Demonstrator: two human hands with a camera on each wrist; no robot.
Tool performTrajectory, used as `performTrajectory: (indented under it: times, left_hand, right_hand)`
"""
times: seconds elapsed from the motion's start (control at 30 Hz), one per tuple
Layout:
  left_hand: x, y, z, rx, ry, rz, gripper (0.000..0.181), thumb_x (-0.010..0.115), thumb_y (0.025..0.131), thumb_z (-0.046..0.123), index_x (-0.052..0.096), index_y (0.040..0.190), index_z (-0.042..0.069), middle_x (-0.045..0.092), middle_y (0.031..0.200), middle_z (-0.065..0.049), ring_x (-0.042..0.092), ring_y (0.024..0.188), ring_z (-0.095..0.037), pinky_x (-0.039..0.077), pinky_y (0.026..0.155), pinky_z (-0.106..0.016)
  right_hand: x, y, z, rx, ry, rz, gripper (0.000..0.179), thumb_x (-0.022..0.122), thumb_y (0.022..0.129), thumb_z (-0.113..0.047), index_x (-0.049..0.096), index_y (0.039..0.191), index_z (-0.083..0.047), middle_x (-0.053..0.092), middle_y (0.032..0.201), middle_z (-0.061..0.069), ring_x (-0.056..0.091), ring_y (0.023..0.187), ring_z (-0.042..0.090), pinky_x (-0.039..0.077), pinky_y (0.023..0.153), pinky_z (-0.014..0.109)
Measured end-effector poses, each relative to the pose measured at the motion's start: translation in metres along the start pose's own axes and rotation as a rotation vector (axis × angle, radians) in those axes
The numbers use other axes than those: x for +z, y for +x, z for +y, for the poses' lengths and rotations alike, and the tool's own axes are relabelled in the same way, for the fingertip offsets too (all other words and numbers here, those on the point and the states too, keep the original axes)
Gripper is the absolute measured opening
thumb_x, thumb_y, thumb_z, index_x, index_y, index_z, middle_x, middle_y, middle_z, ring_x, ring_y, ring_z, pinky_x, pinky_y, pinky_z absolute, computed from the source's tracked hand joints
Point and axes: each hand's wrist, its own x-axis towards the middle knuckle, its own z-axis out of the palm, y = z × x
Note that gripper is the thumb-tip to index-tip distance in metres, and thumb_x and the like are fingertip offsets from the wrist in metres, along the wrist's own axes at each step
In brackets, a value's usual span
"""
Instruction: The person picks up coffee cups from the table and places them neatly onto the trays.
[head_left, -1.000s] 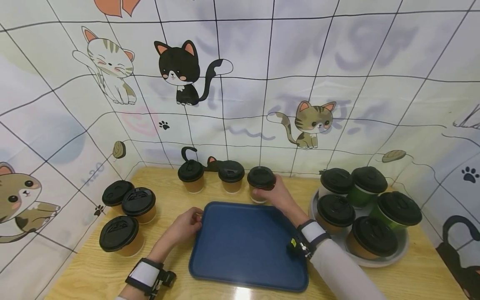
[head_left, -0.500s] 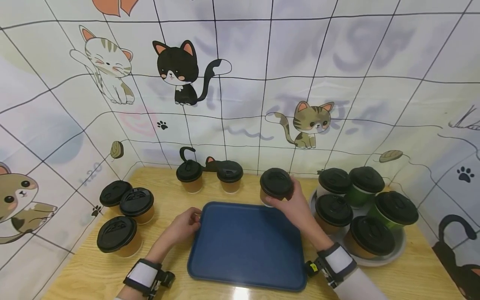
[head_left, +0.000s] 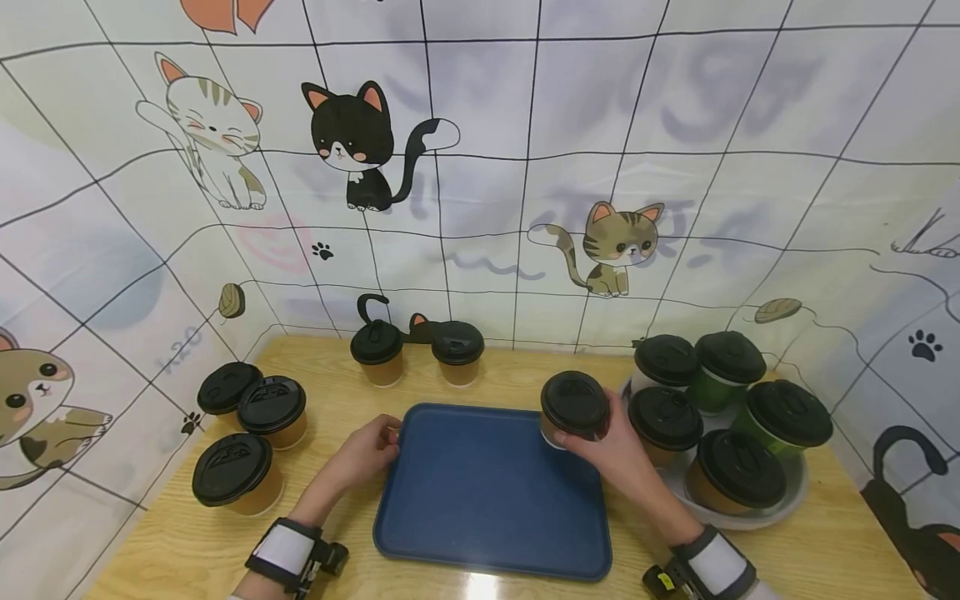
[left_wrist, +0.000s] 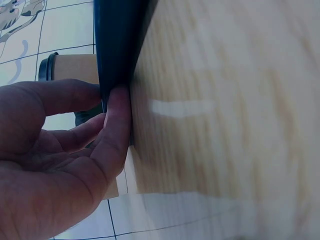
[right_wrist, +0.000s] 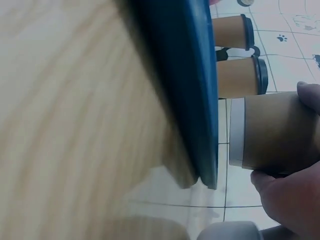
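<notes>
My right hand point(head_left: 618, 443) grips a brown paper coffee cup point(head_left: 573, 402) with a black lid, its thumb and fingers round the cup's side. The cup is upright over the far right corner of the blue tray point(head_left: 487, 500). In the right wrist view a gap shows between the cup's pale base point(right_wrist: 237, 131) and the tray's edge point(right_wrist: 202, 100). At the tray's left side, my left hand point(head_left: 366, 452) pinches the rim between thumb and finger, as the left wrist view shows.
Two lidded cups point(head_left: 377, 354) point(head_left: 458, 353) stand along the back wall. Three more, the nearest a wide lidded cup point(head_left: 238, 472), are grouped at the left. A round grey plate point(head_left: 791, 500) at the right holds several lidded brown, green and white cups. Patterned cloth walls surround the wooden table point(head_left: 330, 392).
My right hand has carried the cup from the back row rightward and toward me, over the tray's far right corner. The left hand stays at the tray's left rim.
</notes>
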Motion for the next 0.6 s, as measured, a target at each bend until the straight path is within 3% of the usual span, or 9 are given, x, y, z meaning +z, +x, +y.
performTrajectory:
  times: [0.33,0.6]
  left_hand:
    - [0.0001,0.0000,-0.0002,0.011,0.002,0.000,0.032,0.061,0.097,-0.005,0.058,0.129,-0.008,0.061,0.098,-0.009,0.061,0.086,-0.020,0.053,0.075,-0.037]
    - [0.0001,0.0008,-0.0018,0.006,-0.006,-0.004,0.032,0.061,0.097,-0.005,0.058,0.129,-0.008,0.060,0.098,-0.009,0.062,0.089,-0.021,0.054,0.075,-0.038]
  right_hand:
    - [0.0003,-0.0017,0.0116,0.001,0.011,-0.008,0.100,0.087,0.085,-0.023,0.021,0.156,-0.002,0.036,0.153,0.023,0.042,0.143,0.041,0.037,0.114,0.056]
    - [-0.0018,-0.0008,0.0106,0.052,0.002,-0.029,0.101,0.087,0.086,-0.023,0.018,0.157,-0.001,0.032,0.155,0.024,0.038,0.146,0.042,0.035,0.116,0.055]
